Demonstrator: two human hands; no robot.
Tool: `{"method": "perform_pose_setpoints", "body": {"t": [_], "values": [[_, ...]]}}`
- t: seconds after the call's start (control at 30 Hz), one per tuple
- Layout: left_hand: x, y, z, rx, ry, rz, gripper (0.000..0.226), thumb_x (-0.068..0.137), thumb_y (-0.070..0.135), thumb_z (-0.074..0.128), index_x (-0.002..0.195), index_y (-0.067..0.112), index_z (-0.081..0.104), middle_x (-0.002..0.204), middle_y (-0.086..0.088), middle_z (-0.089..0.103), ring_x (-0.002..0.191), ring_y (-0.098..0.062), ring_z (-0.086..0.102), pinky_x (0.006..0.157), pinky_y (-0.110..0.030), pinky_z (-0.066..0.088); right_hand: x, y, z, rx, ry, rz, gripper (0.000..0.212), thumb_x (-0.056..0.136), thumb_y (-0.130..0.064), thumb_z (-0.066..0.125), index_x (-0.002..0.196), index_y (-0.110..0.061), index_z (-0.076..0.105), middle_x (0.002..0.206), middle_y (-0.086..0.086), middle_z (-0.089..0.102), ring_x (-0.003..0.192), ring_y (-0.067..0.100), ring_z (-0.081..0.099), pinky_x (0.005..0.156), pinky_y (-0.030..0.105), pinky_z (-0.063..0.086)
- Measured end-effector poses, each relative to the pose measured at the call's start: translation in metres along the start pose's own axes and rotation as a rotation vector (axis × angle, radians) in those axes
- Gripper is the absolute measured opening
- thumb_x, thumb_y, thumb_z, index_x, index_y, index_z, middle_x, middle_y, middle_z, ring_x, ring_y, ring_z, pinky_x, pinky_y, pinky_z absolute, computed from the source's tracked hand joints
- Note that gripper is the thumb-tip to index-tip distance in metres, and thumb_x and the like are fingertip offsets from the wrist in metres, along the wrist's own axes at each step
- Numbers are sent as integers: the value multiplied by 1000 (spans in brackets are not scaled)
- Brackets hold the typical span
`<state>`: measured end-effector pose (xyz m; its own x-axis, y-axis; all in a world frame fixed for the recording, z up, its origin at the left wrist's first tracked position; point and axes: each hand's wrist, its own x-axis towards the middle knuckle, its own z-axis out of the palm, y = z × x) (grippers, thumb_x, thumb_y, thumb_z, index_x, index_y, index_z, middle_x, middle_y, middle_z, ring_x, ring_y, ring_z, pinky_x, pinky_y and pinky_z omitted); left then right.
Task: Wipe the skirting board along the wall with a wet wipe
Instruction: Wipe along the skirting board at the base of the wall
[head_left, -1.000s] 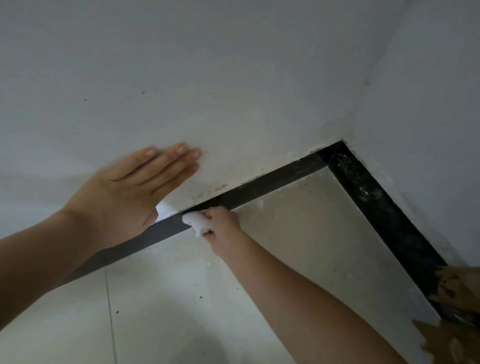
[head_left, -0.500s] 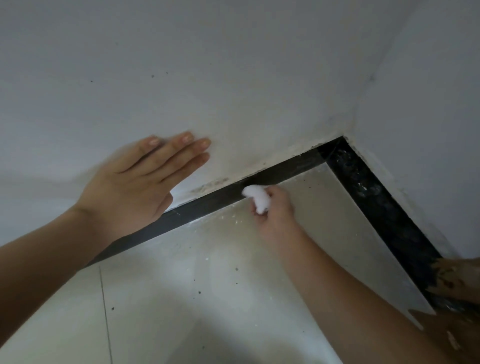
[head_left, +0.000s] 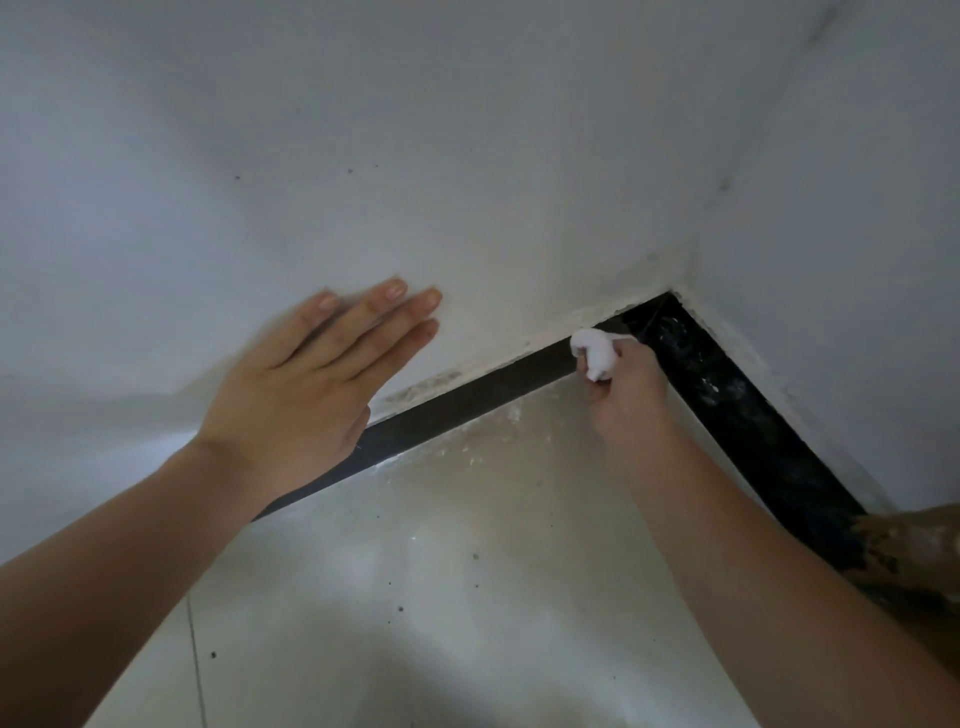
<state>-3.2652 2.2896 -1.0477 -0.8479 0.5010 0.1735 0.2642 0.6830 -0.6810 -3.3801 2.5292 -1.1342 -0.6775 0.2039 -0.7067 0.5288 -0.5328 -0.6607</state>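
A black skirting board (head_left: 467, 397) runs along the foot of the white wall (head_left: 467, 156) to the room corner, then turns along the right wall (head_left: 753, 426). My right hand (head_left: 626, 395) grips a crumpled white wet wipe (head_left: 595, 351) and holds it against the board's top edge just left of the corner. My left hand (head_left: 317, 384) lies flat on the wall above the board, fingers straight and together.
Pale floor tiles (head_left: 467, 571) carry white dust specks near the board and a few dark spots. A brown, stained object (head_left: 919, 551) sits at the right edge beside the right-hand skirting. The right-hand board looks dusty.
My right hand has slid the wipe rightward along the skirting board, from beside my left hand to near the corner. My left hand has stayed flat on the wall.
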Motion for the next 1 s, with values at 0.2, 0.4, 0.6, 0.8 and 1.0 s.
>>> {"method": "perform_pose_setpoints", "body": {"t": [0.2,0.4,0.6,0.8,1.0], "values": [[0,0,1,1,14,-9,73,84,20,38,154,17,18,162,1,7,148,-18,5,120,-36,-5,-53,82,22,-295,-224,408,24,94,-10,47,106,5,63,81,19,60,65,25,59,51,27,50],[0,-1,0,-50,37,12,74,82,6,37,154,14,20,161,-1,14,147,-19,12,119,-36,0,-111,169,52,-425,-492,500,40,89,-6,56,128,2,52,83,-1,54,68,10,53,62,22,49],[-1,-1,0,-61,66,7,70,83,7,32,153,14,25,160,0,18,146,-17,17,118,-37,6,-88,177,62,-264,-350,475,19,87,-1,53,106,-4,57,89,7,61,70,16,59,60,24,49],[1,0,1,-71,27,-21,71,83,15,37,153,18,25,161,3,14,147,-18,8,119,-35,-4,-15,91,31,-197,-204,347,36,94,-2,40,123,15,54,112,27,60,88,30,62,60,30,48],[2,3,-1,-106,8,-46,70,84,17,38,153,19,26,160,4,14,148,-18,7,119,-36,-9,23,4,-1,22,-21,109,22,92,3,39,101,7,59,94,19,59,67,20,58,38,16,47]]}}
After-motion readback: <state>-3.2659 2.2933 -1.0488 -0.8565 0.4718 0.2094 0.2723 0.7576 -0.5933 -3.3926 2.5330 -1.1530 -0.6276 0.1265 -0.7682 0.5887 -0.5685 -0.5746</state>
